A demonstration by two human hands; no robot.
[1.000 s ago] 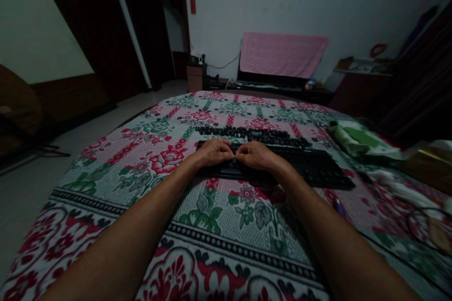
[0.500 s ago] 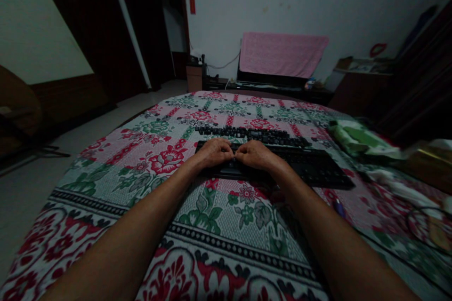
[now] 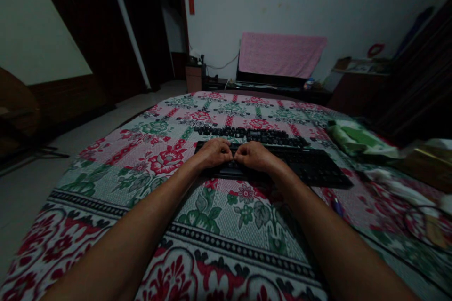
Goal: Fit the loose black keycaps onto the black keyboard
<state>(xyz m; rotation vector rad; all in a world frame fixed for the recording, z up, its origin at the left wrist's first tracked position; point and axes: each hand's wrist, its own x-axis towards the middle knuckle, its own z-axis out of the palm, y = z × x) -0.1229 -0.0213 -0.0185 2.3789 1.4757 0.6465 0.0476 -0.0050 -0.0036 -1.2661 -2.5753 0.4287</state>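
Note:
A black keyboard (image 3: 319, 168) lies on the flowered cloth, with both hands over its left half. My left hand (image 3: 214, 152) is closed, its thumb and fingertips pinched close above the keys. Opposite it, my right hand (image 3: 253, 154) is closed in a similar pinch, the fingertips of the two hands almost meeting. Whatever sits between the fingertips is too small and dark to make out. Behind the keyboard, many loose black keycaps (image 3: 254, 135) are laid out in rough rows.
The patterned cloth (image 3: 165, 160) covers the round-edged table. To the right lie a green and white packet (image 3: 356, 136), a purple-handled tool (image 3: 338, 207), a white crumpled piece (image 3: 399, 186) and a dark cable (image 3: 384, 249). A pink towel (image 3: 282, 54) hangs at the far wall.
The hands stay pinched at the same spot over the keyboard, with only a tiny shift of the fingertips. The whole view has moved slightly.

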